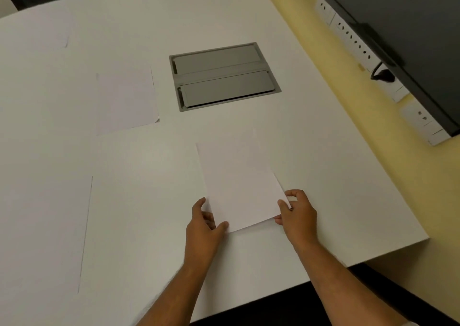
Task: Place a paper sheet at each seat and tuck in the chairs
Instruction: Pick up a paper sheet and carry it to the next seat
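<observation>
Both hands on one paper sheet [239, 186] at the near edge of the white counter [323, 176]. Left hand [204, 222]: grip pinched on the sheet's near-left corner, thumb on top, fingers curled at the left edge. Right hand [297, 211]: grip pinched on the near-right corner, thumb over, fingers beneath. Sheet's near end looks slightly raised; far end low to the counter. Beyond the grip, a grey cable hatch [224, 76]. Left of the grip and farther off, a second sheet [125, 101] lying flat
</observation>
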Available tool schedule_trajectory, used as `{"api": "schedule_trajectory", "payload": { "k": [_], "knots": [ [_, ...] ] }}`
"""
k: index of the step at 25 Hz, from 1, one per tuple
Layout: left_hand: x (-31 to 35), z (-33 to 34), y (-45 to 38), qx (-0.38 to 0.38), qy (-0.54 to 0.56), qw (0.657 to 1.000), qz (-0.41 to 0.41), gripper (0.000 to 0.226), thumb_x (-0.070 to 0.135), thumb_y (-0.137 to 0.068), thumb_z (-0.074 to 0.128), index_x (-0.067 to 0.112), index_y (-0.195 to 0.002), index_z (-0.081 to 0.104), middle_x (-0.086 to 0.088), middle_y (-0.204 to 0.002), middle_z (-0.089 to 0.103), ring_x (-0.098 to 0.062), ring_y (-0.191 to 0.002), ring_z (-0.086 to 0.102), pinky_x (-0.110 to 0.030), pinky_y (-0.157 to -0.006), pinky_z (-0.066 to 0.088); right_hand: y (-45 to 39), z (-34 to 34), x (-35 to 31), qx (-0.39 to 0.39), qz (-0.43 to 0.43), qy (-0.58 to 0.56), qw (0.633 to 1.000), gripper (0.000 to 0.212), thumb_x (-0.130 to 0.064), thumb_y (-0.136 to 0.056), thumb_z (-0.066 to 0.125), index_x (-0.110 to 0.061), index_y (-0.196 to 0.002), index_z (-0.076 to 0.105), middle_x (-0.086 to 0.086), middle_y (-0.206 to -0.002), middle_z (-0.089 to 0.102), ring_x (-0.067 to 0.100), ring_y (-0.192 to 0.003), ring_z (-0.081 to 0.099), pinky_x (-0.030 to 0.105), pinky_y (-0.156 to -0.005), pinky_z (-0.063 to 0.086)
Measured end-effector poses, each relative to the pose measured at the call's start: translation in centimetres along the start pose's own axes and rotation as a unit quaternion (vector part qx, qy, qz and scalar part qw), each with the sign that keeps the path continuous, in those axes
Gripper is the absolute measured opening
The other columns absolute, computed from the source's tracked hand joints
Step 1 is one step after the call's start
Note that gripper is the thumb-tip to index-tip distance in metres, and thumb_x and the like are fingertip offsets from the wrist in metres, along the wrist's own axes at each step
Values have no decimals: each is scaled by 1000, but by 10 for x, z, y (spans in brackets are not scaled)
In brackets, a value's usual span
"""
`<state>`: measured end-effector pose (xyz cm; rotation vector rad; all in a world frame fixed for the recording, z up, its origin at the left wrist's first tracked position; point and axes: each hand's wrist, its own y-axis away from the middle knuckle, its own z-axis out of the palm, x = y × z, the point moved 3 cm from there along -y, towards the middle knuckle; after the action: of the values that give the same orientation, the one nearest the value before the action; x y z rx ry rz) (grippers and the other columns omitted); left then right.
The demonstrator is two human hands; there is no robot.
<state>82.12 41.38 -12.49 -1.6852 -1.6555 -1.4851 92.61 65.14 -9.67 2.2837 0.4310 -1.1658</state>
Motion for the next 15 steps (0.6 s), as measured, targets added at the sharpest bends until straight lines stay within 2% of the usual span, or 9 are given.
{"api": "schedule_trajectory", "payload": {
  "k": [2, 4, 7, 10, 15],
  "knots": [
    [-5, -2, 7, 15, -160, 985, 57, 86, 41, -82, 84, 42, -154, 36, 14, -134, 53, -4, -104, 62, -20, -75, 52, 4, 1, 3, -20, -32, 73, 997, 30, -10, -100, 69, -22, -127, 60, 10, -112, 74, 20, -84, 76, 39, -78, 66],
    [-10, -4, 11, 25, -284, 950, 129, 75, 52, -87, 75, 45, -154, 41, 14, -156, 37, -14, -131, 47, -29, -88, 54, 10, 4, 7, -12, -118, 236, 965, 43, -15, -97, 73, -21, -138, 62, 7, -135, 65, 27, -117, 65, 43, -94, 60],
    [-17, -6, 15, 26, -323, 927, 186, 56, 56, -96, 65, 44, -149, 54, 14, -167, 34, -22, -136, 41, -39, -105, 50, 24, 9, 14, -63, -187, 383, 902, 52, -34, -100, 69, -32, -150, 57, -1, -164, 44, 26, -144, 45, 45, -108, 50],
    [-21, -7, 11, 28, -309, 932, 189, 53, 56, -95, 66, 43, -146, 59, 15, -165, 39, -22, -131, 43, -38, -104, 50, 26, 9, 24, -91, -199, 421, 880, 54, -44, -104, 59, -38, -157, 48, -6, -170, 35, 21, -152, 34, 44, -113, 44],
    [-20, -5, 6, 8, -298, 938, 178, 54, 57, -94, 67, 44, -146, 58, 17, -166, 37, -22, -138, 40, -39, -107, 47, 24, 7, 24, -90, -199, 416, 883, 55, -45, -103, 61, -37, -156, 49, -5, -169, 37, 21, -151, 35, 44, -112, 44]
  ]
}}
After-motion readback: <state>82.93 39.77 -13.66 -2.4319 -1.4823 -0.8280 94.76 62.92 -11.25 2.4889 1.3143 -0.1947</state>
